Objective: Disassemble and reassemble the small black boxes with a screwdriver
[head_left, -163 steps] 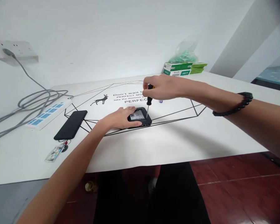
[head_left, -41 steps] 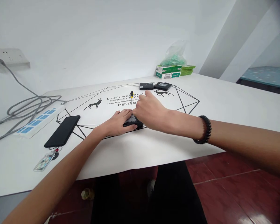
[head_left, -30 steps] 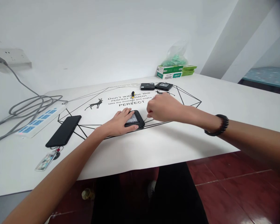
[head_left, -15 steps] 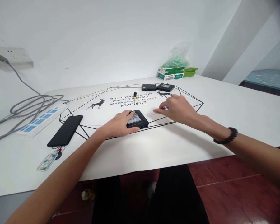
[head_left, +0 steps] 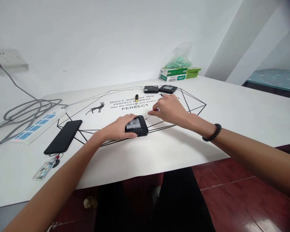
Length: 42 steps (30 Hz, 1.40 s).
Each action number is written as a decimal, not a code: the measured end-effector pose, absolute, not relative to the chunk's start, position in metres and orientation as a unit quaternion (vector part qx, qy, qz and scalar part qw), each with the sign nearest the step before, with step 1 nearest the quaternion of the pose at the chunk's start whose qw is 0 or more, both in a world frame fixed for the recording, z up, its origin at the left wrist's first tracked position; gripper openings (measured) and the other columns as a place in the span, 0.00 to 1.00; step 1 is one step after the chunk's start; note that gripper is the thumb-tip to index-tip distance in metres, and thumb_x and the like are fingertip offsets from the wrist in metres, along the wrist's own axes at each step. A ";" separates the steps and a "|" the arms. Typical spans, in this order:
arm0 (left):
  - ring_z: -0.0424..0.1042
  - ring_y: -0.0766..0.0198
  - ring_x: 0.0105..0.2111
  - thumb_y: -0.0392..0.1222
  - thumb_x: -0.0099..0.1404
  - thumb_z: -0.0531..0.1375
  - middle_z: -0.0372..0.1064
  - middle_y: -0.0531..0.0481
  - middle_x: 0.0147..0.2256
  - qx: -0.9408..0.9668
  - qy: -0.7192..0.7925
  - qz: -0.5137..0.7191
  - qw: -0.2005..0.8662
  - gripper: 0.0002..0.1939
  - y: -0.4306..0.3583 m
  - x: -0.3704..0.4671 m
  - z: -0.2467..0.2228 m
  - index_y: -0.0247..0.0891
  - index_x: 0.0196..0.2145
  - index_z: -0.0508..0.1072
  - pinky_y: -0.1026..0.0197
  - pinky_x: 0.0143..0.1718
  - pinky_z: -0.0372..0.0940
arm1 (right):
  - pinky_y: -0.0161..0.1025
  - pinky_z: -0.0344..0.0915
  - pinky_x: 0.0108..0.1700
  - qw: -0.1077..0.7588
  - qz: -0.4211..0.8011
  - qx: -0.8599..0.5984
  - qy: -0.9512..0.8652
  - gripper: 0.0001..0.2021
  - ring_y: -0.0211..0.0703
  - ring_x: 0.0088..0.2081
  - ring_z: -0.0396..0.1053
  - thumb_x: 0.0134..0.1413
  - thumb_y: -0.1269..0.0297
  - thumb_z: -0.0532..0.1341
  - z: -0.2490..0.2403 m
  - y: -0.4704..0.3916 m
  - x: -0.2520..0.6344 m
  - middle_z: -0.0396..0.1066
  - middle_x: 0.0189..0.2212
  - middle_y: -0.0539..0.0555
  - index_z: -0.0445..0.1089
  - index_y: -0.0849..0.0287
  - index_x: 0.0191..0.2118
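Observation:
My left hand (head_left: 122,128) grips the left side of a small flat black box (head_left: 142,126), thumb along its near edge and fingers over the far one. A pale printed label shows on the box's top face, and the box lies on the table. My right hand (head_left: 168,109) is closed around a thin screwdriver (head_left: 149,116), its handle mostly hidden in the fingers. The slim shaft points down and left, its tip close to the box's right edge. Farther back lies a second screwdriver (head_left: 136,98) with a black and yellow handle.
Two more black boxes, one plain (head_left: 151,89) and one labelled (head_left: 168,89), sit at the back. Green and white cartons (head_left: 174,74) under a plastic bag (head_left: 180,56) stand by the wall. On the left are a phone (head_left: 63,137) with a keychain and a power strip (head_left: 37,126) with coiled cable.
My right hand has come left with the screwdriver, bringing its tip nearer the box. The left hand keeps its hold on the box. The whole view has shifted slightly.

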<state>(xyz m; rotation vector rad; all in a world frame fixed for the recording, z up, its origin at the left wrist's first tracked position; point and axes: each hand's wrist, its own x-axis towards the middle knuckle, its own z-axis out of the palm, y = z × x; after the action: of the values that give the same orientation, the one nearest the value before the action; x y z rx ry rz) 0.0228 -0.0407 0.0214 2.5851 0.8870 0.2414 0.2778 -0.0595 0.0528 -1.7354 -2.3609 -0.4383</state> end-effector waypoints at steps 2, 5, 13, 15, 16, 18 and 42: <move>0.64 0.41 0.59 0.64 0.63 0.61 0.63 0.39 0.62 0.921 0.321 0.091 0.199 0.41 -0.042 0.024 0.022 0.42 0.67 0.59 0.42 0.60 0.61 | 0.47 0.54 0.41 0.088 -0.146 -0.584 -0.793 0.16 0.57 0.42 0.69 0.64 0.52 0.62 0.055 -0.059 0.276 0.79 0.31 0.61 0.83 0.57 0.36; 0.65 0.42 0.58 0.63 0.63 0.62 0.65 0.39 0.61 0.919 0.325 0.095 0.202 0.40 -0.043 0.024 0.023 0.42 0.66 0.60 0.44 0.59 0.62 | 0.46 0.52 0.39 0.080 -0.151 -0.588 -0.791 0.16 0.56 0.42 0.68 0.64 0.52 0.63 0.057 -0.059 0.274 0.79 0.31 0.60 0.83 0.58 0.36; 0.67 0.42 0.55 0.64 0.63 0.62 0.66 0.39 0.58 0.919 0.325 0.098 0.200 0.40 -0.039 0.022 0.018 0.43 0.66 0.61 0.43 0.56 0.63 | 0.44 0.46 0.37 0.062 -0.163 -0.591 -0.788 0.16 0.54 0.43 0.67 0.65 0.53 0.63 0.058 -0.060 0.267 0.80 0.32 0.60 0.82 0.59 0.35; 0.67 0.42 0.55 0.64 0.63 0.62 0.66 0.40 0.58 0.921 0.322 0.099 0.199 0.40 -0.038 0.022 0.017 0.43 0.65 0.61 0.43 0.55 0.63 | 0.44 0.46 0.38 0.055 -0.166 -0.588 -0.790 0.16 0.54 0.43 0.67 0.65 0.54 0.63 0.059 -0.060 0.265 0.80 0.33 0.60 0.82 0.59 0.33; 0.67 0.43 0.54 0.64 0.63 0.62 0.66 0.40 0.58 0.921 0.320 0.099 0.198 0.39 -0.038 0.022 0.017 0.43 0.65 0.61 0.44 0.55 0.63 | 0.44 0.46 0.38 0.050 -0.166 -0.588 -0.790 0.16 0.54 0.44 0.67 0.65 0.54 0.63 0.060 -0.060 0.265 0.80 0.33 0.61 0.82 0.59 0.33; 0.67 0.43 0.54 0.63 0.63 0.62 0.66 0.40 0.57 0.921 0.322 0.096 0.198 0.39 -0.038 0.022 0.017 0.43 0.65 0.61 0.45 0.55 0.63 | 0.45 0.47 0.39 0.036 -0.166 -0.588 -0.790 0.16 0.55 0.45 0.67 0.66 0.54 0.63 0.062 -0.061 0.263 0.80 0.35 0.61 0.81 0.60 0.34; 0.58 0.38 0.61 0.69 0.67 0.52 0.60 0.34 0.61 0.924 0.335 0.062 0.173 0.42 -0.049 0.032 0.019 0.36 0.67 0.56 0.37 0.64 0.51 | 0.51 0.55 0.47 -0.075 -0.203 -0.578 -0.787 0.11 0.60 0.47 0.72 0.65 0.66 0.59 0.081 -0.075 0.224 0.79 0.38 0.64 0.79 0.59 0.46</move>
<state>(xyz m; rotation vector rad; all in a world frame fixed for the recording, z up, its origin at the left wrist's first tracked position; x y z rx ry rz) 0.0317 -0.0490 0.0191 2.6222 0.9509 0.1752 0.2244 -0.0745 0.0809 -1.9079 -2.5982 -0.6687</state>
